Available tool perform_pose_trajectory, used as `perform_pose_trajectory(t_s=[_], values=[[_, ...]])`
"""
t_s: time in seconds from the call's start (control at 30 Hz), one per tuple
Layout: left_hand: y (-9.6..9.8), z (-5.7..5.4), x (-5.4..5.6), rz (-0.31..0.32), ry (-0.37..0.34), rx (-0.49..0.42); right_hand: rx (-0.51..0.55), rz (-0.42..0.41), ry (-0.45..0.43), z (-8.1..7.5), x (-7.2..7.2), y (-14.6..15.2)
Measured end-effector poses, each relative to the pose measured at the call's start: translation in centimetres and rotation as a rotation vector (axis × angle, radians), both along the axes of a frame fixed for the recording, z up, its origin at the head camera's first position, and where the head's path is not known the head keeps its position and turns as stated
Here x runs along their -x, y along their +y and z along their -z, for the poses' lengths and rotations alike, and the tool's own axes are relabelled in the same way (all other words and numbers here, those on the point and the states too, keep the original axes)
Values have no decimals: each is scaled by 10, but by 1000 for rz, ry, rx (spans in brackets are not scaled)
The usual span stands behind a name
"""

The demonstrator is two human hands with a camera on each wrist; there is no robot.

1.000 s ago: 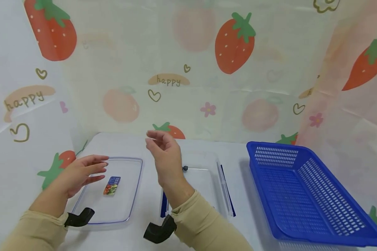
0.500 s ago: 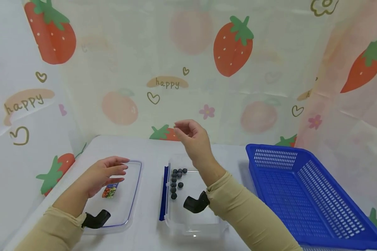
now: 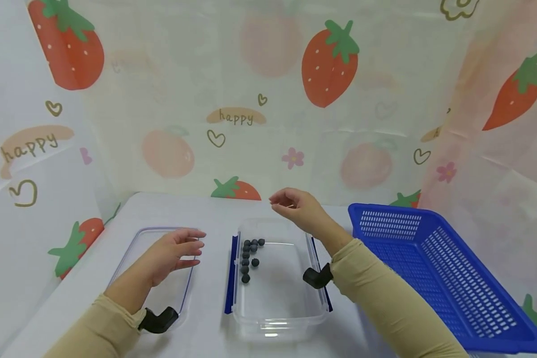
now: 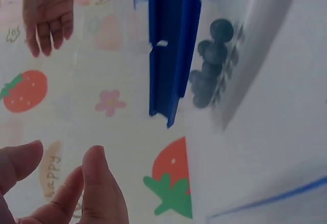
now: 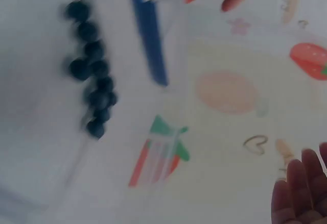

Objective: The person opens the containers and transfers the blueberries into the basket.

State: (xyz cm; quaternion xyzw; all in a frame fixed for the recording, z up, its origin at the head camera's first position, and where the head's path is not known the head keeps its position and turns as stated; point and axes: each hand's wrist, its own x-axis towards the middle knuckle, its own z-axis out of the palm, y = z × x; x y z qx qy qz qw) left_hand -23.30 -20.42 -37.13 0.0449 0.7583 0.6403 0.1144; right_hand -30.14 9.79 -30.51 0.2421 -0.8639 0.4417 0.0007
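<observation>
A clear plastic box [image 3: 279,313] with blue side latches [image 3: 229,281] stands in mid-table. Several blueberries [image 3: 245,262] lie inside along its left wall, mostly in a row. My left hand [image 3: 172,253] hovers over the right edge of a clear lid [image 3: 154,229] with a blue rim, fingers spread and holding nothing. Over the box's far right corner hangs my right hand [image 3: 302,208], fingers loosely bent, with nothing seen in it. In the right wrist view the fingers of this hand [image 5: 301,193] look straight; the blueberries there are blurred.
At the right stands a large blue perforated basket [image 3: 496,343]. White cloth [image 3: 210,298] covers the table. A strawberry-patterned sheet [image 3: 268,149] hangs behind and at both sides.
Both hands have moved right, the left one across the lid. The right hand has swung off the box's left side, uncovering the blueberries. The lid's coloured label is now hidden behind the left hand.
</observation>
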Motion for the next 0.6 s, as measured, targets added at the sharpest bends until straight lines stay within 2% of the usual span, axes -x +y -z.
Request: perform_pose_trajectory(t_s=[0.1,0.23,0.47,0.6], values=[[11,2,-1,-1,-19,10,-85,-19,-37,8,3,10],[22,10,-2,6,-35,17,-144,-51,-55,14,2,15],[46,19,0,-28,-82,47,-153,-120,-38,13,-1,12],[61,24,0,-45,-108,84,-155,-124,-35,14,-3,9]])
